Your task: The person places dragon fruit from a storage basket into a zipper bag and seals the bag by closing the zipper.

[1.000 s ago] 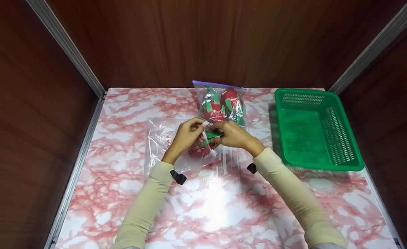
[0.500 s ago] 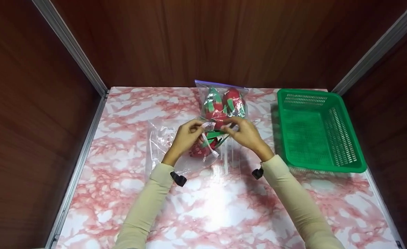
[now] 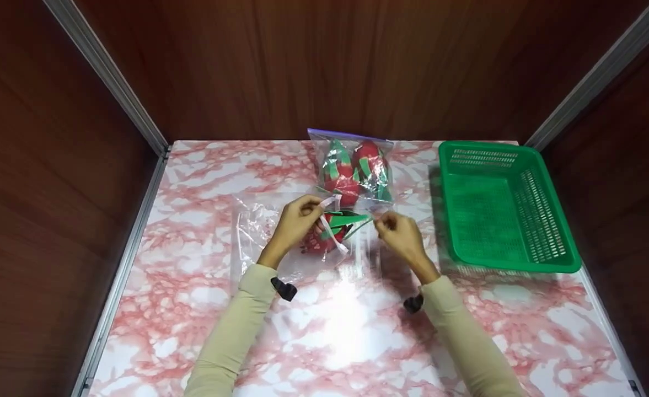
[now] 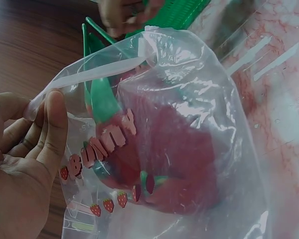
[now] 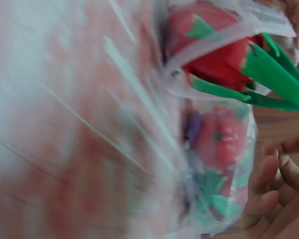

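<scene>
A red dragon fruit (image 3: 320, 241) with long green leaves lies inside a clear zip bag (image 4: 189, 99), which bears pink lettering and small printed strawberries. Its leaves (image 5: 274, 74) stick out through the bag's mouth toward the right. With thumb and fingers, my left hand (image 3: 296, 220) pinches the whitish rim of that bag. Just right of the leaf tips, my right hand (image 3: 402, 236) hovers with loosely curled fingers. The right wrist view shows nothing held in those fingers, and the leaves pass beside them.
Behind the hands lies a second zip bag (image 3: 382, 193) with a purple closure, holding two dragon fruits (image 3: 343, 175). A green plastic basket (image 3: 509, 266) stands at the right on the marbled table (image 3: 192, 331). Dark wood panels (image 3: 324, 66) enclose the back and sides.
My right hand has drawn away from the bag's mouth and leaves, toward the right and nearer to me. My left hand has kept its pinch on the rim with little movement.
</scene>
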{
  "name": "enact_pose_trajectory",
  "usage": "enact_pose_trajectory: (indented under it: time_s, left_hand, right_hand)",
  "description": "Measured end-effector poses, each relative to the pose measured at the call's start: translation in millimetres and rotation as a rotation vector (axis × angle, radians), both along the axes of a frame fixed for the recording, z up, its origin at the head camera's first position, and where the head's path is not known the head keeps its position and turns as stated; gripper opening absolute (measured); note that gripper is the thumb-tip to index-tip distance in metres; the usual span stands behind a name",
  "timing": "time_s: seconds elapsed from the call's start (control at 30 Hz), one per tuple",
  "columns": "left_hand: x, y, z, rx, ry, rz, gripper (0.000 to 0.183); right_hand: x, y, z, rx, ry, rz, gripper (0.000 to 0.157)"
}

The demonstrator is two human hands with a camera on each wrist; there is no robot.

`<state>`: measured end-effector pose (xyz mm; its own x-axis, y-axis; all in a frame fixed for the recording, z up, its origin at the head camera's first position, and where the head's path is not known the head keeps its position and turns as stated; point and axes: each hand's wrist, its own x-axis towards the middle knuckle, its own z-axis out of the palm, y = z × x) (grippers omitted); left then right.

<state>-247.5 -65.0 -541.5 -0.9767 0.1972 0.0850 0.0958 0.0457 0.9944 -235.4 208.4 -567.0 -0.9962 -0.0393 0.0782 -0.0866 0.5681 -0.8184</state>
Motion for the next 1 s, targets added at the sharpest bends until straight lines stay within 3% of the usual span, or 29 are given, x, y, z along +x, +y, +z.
enact_pose_trajectory:
  time_s: [0.13, 0.27, 0.37, 0.73, 1.0]
  left_hand:
    - [0.4, -0.1, -1.4, 0.002, -0.008, -0.002, 0.025]
    - [0.9, 0.1, -2.7, 0.008, -0.016, 0.006, 0.025]
    - [1.5, 0.6, -3.8, 0.007, -0.011, 0.006, 0.024]
    - [4.3, 0.0, -5.9, -0.002, -0.014, -0.013, 0.023]
    - [-0.3, -5.0, -4.1, -0.031, -0.010, 0.000, 0.027]
  right_hand:
    - [14.6, -4.3, -12.0, -0.104, -0.117, 0.116, 0.016]
    - [26.1, -14.5, -16.8, -0.071, -0.162, 0.279, 0.027]
    - [31.2, -24.1, -19.3, -0.047, -0.177, 0.346, 0.035]
    - [35.9, -46.1, -22.2, -0.165, -0.150, 0.330, 0.019]
    - [35.6, -47.5, -24.3, -0.160, -0.126, 0.330, 0.012]
